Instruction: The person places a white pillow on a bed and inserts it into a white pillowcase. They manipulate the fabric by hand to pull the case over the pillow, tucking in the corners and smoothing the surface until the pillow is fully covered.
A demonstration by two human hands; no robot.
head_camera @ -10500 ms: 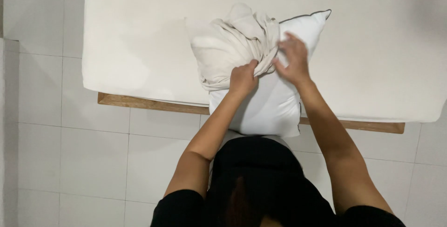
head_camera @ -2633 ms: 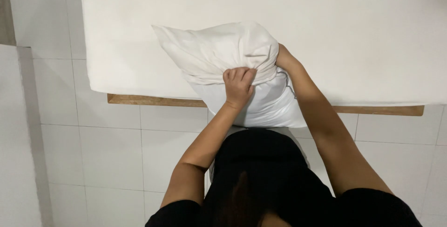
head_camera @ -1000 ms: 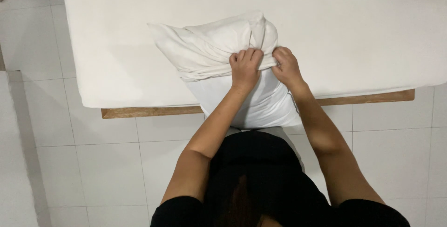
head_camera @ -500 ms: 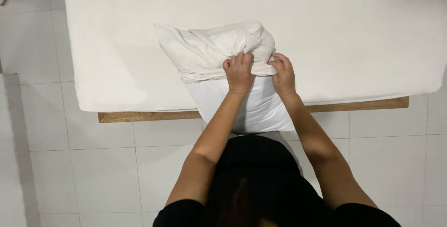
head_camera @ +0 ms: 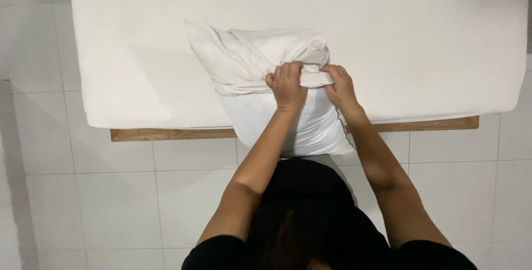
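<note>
Pillowcase (head_camera: pixel 249 59): cream, bunched over the far half of the pillow, its gathered hem in both fists.
Pillow (head_camera: pixel 293 126): white, bare near half below the grip, overhanging the mattress edge toward the person.
Around: white mattress (head_camera: pixel 421 37) under and beyond the grip; wooden bed frame (head_camera: pixel 166 135) just below it; pale floor tiles (head_camera: pixel 100 203) to either side.
In the way: bunched folds sit just past the knuckles.
Left hand (head_camera: pixel 287 84): fingers curled, clamped on the hem, forearm slanting up.
Right hand (head_camera: pixel 339 86): clenched on the hem just beside it.
Change: half a second ago the fists sat likewise; the cover has crept slightly nearer.
</note>
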